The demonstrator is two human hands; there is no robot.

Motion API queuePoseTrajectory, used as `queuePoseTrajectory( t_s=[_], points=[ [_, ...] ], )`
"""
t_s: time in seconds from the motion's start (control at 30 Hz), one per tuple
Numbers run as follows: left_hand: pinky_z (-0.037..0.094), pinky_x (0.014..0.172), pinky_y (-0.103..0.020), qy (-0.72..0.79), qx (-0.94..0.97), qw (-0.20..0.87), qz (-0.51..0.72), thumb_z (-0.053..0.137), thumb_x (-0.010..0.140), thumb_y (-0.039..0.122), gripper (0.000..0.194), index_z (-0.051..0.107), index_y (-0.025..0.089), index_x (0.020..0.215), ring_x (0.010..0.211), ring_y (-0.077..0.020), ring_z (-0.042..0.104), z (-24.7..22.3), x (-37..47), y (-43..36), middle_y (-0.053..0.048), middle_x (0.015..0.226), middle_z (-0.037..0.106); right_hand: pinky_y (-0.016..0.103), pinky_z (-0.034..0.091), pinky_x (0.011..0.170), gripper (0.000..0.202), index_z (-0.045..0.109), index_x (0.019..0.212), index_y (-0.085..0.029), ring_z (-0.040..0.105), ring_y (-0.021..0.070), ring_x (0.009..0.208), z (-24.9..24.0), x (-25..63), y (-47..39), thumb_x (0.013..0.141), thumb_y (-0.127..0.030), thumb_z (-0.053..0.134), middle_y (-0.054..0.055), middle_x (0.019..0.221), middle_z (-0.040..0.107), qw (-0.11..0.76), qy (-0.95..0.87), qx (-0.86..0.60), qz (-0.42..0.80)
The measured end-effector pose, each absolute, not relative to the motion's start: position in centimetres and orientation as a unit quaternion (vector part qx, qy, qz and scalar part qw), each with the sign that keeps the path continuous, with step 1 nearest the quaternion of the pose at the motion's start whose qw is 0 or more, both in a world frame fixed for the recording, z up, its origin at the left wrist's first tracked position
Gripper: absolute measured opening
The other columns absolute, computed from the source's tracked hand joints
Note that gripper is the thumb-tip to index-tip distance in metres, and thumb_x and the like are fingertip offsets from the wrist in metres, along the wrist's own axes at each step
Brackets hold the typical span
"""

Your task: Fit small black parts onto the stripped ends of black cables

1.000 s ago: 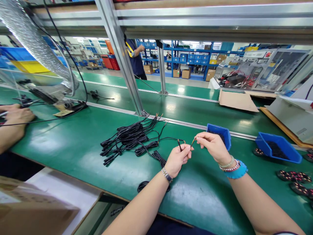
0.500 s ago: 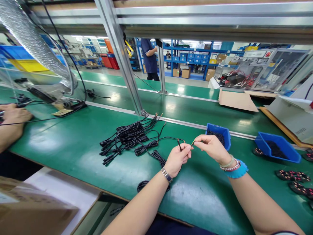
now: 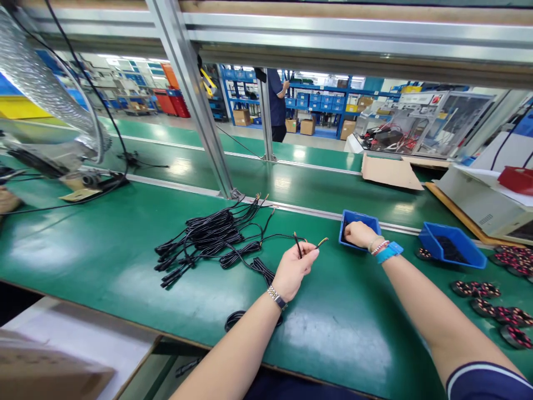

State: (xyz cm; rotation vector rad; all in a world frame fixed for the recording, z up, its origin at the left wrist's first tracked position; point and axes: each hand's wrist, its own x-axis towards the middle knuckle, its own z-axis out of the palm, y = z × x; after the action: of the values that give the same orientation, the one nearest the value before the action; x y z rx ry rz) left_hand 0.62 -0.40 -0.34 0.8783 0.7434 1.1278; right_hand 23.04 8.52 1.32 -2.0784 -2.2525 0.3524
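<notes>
My left hand (image 3: 295,268) is closed on a black cable (image 3: 322,242), whose yellow-tipped wire end sticks out past the fingertips. A second black cable end stands up between the same fingers. My right hand (image 3: 360,234) reaches into a small blue bin (image 3: 374,224) of small black parts; its fingertips are hidden among them, so their grip cannot be told. A pile of bundled black cables (image 3: 212,233) lies to the left of my hands, bare wire ends pointing away from me. Another coil (image 3: 234,320) rests partly under my left forearm.
A second blue bin (image 3: 452,244) with black parts stands to the right. Several round coil-wound parts (image 3: 511,315) lie at the right. An aluminium post (image 3: 200,105) rises at the bench's rear edge. At the far left, a person's hand (image 3: 8,201) shows at the frame edge.
My right hand has left the wire end near my left hand and moved right into the blue bin. My left hand still holds the cable. The view has shifted right.
</notes>
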Motion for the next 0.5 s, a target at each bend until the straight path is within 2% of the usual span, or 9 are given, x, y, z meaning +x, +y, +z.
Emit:
queuePoseTrajectory(
  t_s=[0.17,0.27,0.33,0.4,0.5],
  points=[
    [0.017,0.039,-0.016,0.332,0.394,0.694,0.502,0.067,0.066,0.03,0.026,0.051,0.013,0.076,0.044,-0.0012,0.029,-0.3,0.5,-0.3,0.005,0.06,0.043,0.024,0.042,0.065,0.014,0.068,0.066,-0.012,0.061,0.0189,0.068,0.7,23.0,8.9,0.063,-0.012,0.055,0.012,0.073,0.067,0.028,-0.721,-0.683,0.117],
    [0.018,0.038,-0.016,0.338,0.395,0.694,0.498,0.063,0.069,0.034,0.026,0.052,0.012,0.076,0.044,-0.002,0.032,-0.1,0.5,-0.4,0.003,0.061,0.045,0.023,0.042,0.066,0.012,0.066,0.061,-0.013,0.061,0.0172,0.066,1.7,23.5,8.8,0.064,-0.014,0.054,0.009,0.068,0.066,0.07,-0.725,-0.674,0.125],
    [0.019,0.038,-0.016,0.335,0.399,0.698,0.492,0.06,0.072,0.036,0.026,0.054,0.012,0.078,0.044,-0.0023,0.032,0.0,0.4,-0.5,0.003,0.06,0.046,0.022,0.043,0.066,0.016,0.065,0.065,-0.013,0.06,0.0158,0.067,2.7,23.2,8.3,0.069,-0.017,0.051,0.007,0.07,0.066,0.108,-0.726,-0.668,0.122],
    [0.018,0.038,-0.016,0.326,0.405,0.704,0.483,0.059,0.073,0.037,0.026,0.055,0.012,0.079,0.043,-0.0022,0.032,0.1,0.4,-0.5,0.003,0.058,0.046,0.022,0.045,0.065,0.022,0.063,0.075,-0.013,0.06,0.0139,0.068,3.5,22.1,7.3,0.077,-0.024,0.045,0.007,0.075,0.066,0.183,-0.721,-0.653,0.145],
    [0.017,0.037,-0.016,0.312,0.418,0.71,0.473,0.058,0.073,0.038,0.026,0.055,0.012,0.079,0.041,-0.0019,0.03,0.1,0.4,-0.6,0.003,0.058,0.046,0.024,0.047,0.062,0.025,0.059,0.082,-0.012,0.059,0.0122,0.065,4.3,19.1,5.0,0.079,-0.035,0.047,0.007,0.077,0.065,0.386,-0.674,-0.551,0.305]
  ],
)
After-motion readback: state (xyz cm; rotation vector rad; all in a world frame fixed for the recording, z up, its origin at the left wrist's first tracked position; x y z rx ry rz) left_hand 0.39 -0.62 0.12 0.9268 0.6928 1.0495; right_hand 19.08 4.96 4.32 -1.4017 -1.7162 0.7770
